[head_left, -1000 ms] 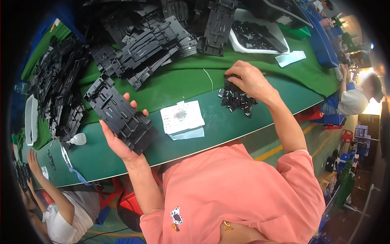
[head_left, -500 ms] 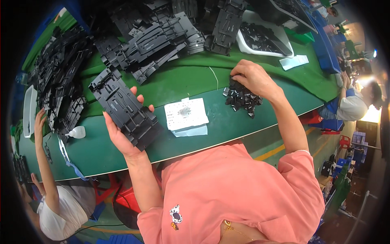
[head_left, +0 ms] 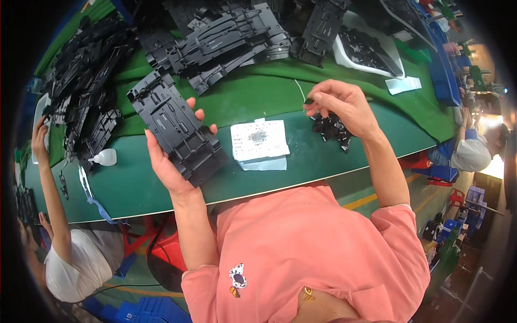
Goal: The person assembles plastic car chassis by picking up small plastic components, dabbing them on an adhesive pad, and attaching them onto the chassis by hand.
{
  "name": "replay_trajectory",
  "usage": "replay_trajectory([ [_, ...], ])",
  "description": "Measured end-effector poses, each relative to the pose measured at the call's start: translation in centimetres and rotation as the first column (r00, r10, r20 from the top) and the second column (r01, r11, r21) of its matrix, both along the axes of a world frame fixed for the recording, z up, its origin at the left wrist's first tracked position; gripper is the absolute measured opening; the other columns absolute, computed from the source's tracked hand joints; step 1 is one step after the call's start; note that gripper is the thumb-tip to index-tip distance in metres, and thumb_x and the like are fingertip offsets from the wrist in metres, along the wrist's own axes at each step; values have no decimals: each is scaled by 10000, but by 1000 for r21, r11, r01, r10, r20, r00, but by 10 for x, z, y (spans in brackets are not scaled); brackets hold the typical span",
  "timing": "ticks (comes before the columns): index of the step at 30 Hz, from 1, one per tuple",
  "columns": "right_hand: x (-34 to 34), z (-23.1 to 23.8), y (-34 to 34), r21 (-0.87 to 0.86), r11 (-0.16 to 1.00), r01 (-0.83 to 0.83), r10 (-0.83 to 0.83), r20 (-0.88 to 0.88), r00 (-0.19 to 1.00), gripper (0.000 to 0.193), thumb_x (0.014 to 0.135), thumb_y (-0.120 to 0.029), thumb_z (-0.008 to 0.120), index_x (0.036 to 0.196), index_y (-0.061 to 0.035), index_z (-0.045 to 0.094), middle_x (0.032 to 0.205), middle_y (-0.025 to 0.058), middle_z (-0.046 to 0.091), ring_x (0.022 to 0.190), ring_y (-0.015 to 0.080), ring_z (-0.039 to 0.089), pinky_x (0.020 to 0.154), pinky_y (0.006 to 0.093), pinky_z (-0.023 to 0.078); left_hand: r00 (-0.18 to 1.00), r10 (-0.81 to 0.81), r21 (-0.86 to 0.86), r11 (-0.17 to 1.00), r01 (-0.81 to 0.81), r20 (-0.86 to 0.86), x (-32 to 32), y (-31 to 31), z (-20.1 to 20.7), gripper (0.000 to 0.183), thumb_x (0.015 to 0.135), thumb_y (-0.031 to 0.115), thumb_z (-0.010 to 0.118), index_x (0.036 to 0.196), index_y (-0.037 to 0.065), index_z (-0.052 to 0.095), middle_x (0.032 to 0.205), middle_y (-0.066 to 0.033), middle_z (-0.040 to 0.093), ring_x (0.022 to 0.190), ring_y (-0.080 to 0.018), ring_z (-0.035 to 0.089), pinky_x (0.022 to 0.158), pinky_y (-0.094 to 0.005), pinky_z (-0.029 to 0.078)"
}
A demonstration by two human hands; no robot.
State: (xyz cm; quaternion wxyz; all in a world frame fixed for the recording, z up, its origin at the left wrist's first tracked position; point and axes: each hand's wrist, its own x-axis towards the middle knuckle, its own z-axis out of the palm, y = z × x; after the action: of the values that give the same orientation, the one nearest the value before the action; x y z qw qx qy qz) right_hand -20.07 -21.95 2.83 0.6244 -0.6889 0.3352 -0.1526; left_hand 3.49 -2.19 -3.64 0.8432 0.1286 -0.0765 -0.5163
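A long black moulded plastic panel, ribbed and recessed, lies tilted in my left hand, whose thumb and fingers grip its two sides. Over a heap of small black plastic pieces is my right hand, pinching a small dark piece between thumb and fingertips. Between my hands a white printed sheet rests on the green table, with a dark smudge in its middle. Pale blue paper sticks out from under it.
Similar black panels are piled at the back, with another stack at left. A white tub of small black parts stands back right near a pale blue slip. A white bottle lies left; a co-worker's hand reaches beyond it.
My right hand has lifted slightly off the heap with a small dark piece in its pinch. My left hand still holds the panel. The whole view has shifted a little.
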Motion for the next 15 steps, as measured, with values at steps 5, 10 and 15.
replay_trajectory([
  [5, 18, 3, 17, 98, 991, -93, 100, -69, 993, 153, 874, -82, 638, 991, 16, 625, 846, 55, 671, 780, 118, 663, 626, 211, 477, 1000, -2, -6, 1000, 2, -21, 2, 1, -2, 657, 974, 513, 251, 1413, 27, 307, 1372, -228, 421, 1136, -333, 537, 894, -542, 471],
  [10, 34, 1, 35, 54, 987, -152, 158, -123, 980, 182, 890, -86, 595, 1029, 26, 634, 877, 70, 686, 821, 113, 655, 674, 250, 497, 999, 0, 7, 1000, 0, -33, 2, 2, -2, 651, 975, 508, 263, 1409, 26, 316, 1361, -236, 430, 1133, -339, 541, 887, -542, 478],
  [15, 45, -4, 48, -476, 826, -302, 249, -172, 953, 101, 837, -15, 621, 922, -14, 676, 842, 56, 663, 722, 135, 612, 629, 256, 468, 1000, 11, 46, 999, -10, -24, 2, 0, -1, 633, 980, 496, 262, 1391, 23, 346, 1345, -229, 451, 1122, -336, 547, 875, -529, 491],
])
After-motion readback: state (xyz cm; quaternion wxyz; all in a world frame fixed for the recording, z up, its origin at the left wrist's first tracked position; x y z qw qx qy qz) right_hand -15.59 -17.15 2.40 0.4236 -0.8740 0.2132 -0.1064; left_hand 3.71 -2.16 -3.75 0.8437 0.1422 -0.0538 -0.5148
